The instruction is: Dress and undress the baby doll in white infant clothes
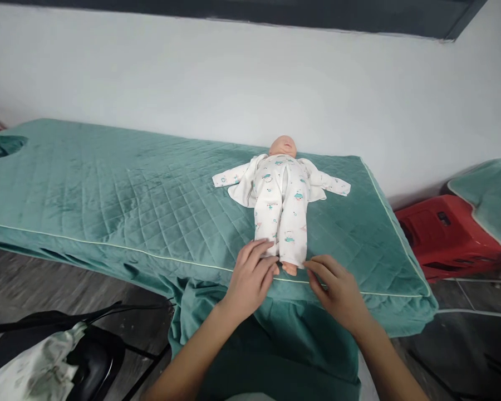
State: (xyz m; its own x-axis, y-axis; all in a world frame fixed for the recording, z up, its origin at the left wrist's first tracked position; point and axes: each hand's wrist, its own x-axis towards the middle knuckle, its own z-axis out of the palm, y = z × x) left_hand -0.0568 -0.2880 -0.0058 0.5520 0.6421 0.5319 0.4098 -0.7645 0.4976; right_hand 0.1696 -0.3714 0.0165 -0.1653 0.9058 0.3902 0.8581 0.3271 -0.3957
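Note:
A baby doll (283,146) lies on its back on the green quilted bed cover (150,195), head toward the wall. Patterned white trousers (294,214) cover its legs and reach up over the belly. A white patterned jacket (242,186) is spread open under it, sleeves out to both sides. At the left trouser cuff, my left hand (253,275) has its fingers closed on the fabric, beside one bare foot. My right hand (336,284) pinches the hem of the other trouser leg, next to the other foot (289,269).
A red plastic stool (451,234) stands right of the bed, near another green cover (492,200). At lower left, a black chair (94,356) bears a crumpled pale cloth (37,365). The bed has a face hole at far left. A white wall (234,83) runs behind it.

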